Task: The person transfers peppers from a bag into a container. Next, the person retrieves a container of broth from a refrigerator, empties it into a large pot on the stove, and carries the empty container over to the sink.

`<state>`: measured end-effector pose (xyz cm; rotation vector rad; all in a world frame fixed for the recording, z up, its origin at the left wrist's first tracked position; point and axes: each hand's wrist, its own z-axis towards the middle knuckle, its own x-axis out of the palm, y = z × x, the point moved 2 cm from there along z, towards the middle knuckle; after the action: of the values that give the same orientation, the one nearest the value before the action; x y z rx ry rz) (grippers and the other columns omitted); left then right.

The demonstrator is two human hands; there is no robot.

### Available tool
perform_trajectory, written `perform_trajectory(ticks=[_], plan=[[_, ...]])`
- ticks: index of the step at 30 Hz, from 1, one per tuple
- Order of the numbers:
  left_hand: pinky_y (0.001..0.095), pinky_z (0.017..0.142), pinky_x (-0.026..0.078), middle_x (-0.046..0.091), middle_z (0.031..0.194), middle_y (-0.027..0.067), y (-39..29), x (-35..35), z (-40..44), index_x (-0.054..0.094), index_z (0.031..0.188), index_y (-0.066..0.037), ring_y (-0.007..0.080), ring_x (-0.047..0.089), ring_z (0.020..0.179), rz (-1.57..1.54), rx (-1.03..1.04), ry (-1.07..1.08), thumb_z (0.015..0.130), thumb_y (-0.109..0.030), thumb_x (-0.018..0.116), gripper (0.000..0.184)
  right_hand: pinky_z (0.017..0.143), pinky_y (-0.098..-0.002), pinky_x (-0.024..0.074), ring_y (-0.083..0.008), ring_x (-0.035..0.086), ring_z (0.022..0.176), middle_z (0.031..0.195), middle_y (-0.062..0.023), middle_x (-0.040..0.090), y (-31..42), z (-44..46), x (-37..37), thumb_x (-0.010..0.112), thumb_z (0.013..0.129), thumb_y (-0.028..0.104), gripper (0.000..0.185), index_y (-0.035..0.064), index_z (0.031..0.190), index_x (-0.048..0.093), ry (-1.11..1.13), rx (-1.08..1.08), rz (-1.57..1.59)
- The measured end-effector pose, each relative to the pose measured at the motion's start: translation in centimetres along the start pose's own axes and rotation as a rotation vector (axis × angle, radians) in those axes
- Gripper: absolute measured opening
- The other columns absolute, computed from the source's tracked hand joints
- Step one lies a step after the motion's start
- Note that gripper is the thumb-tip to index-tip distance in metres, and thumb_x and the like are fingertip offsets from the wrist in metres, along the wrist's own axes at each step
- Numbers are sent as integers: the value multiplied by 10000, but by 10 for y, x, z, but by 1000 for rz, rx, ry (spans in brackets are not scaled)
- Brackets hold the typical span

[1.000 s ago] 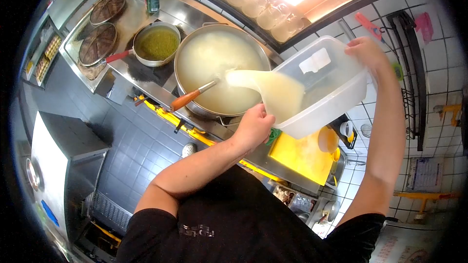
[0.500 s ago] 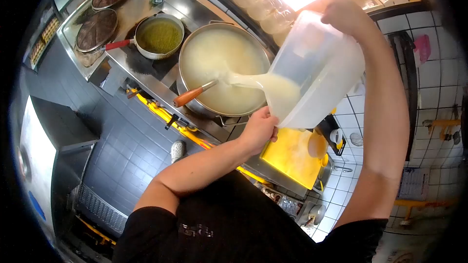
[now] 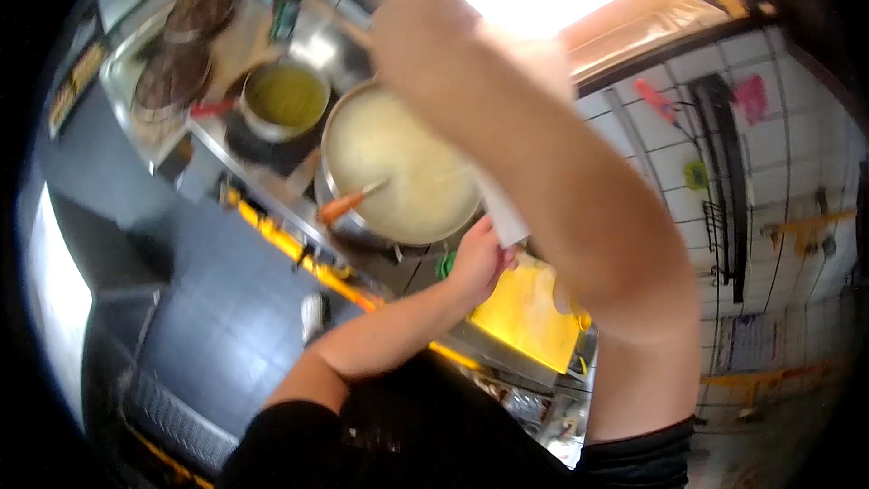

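A whitish translucent plastic container [image 3: 508, 217] is tipped up beside a large pot [image 3: 328, 163] of pale, cloudy liquid. Most of the container is hidden behind my right forearm. At its lower corner, my left hand [image 3: 480, 261] is closed on the rim. My right hand [image 3: 421, 27] is raised over the far side of the pot; motion blur smears its fingers, so their grip does not show. A utensil with an orange-brown handle [image 3: 340, 208] rests over the pot's near rim, its metal end reaching into the liquid.
Left of the pot, a smaller pan [image 3: 288, 100] with a red handle holds yellow-green liquid. Two dark round strainer-like items [image 3: 172, 77] lie beyond it. A yellow board [image 3: 525, 317] is on the right counter. Yellow pipe [image 3: 281, 240] runs along the stove front.
My right hand has swung left and over the pot, tipping the container further. The stream seen pouring earlier is no longer visible. My left hand stays at the container's corner.
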<state>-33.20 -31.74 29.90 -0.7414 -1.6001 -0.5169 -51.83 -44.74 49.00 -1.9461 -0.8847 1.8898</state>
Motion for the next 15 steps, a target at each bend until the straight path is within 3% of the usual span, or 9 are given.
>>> perform_trajectory(ticks=[5, 9, 13, 15], plan=[[287, 571, 483, 592, 799, 27, 28, -18, 12, 571, 1097, -75, 122, 538, 618, 75, 63, -8, 949, -96, 519, 159, 742, -368, 580, -234, 721, 945, 986, -89, 741, 1, -15, 7, 664, 846, 147, 203, 99, 1009, 776, -24, 75, 182], [282, 549, 485, 618, 815, 47, 43, -25, 18, 566, 1120, -67, 132, 554, 606, 152, 133, -36, 944, -81, 496, 190, 726, -375, 580, -242, 720, 938, 974, -96, 739, -38, -66, -4, 662, 841, 126, 184, 107, 983, 778, -73, 79, 271], [276, 526, 486, 645, 831, 66, 66, -32, 13, 562, 1143, -58, 141, 570, 595, 276, 231, -72, 940, -67, 472, 223, 717, -394, 576, -274, 717, 919, 983, -110, 740, -118, -143, 7, 620, 847, 116, 186, 87, 960, 764, -211, 290, 342], [280, 498, 479, 614, 782, 66, 84, -28, 3, 558, 1099, -64, 146, 551, 565, 411, 263, -133, 884, -26, 437, 250, 754, -420, 568, -301, 713, 902, 967, -137, 737, -171, -199, 29, 588, 839, 122, 215, 58, 961, 753, -240, 353, 328]])
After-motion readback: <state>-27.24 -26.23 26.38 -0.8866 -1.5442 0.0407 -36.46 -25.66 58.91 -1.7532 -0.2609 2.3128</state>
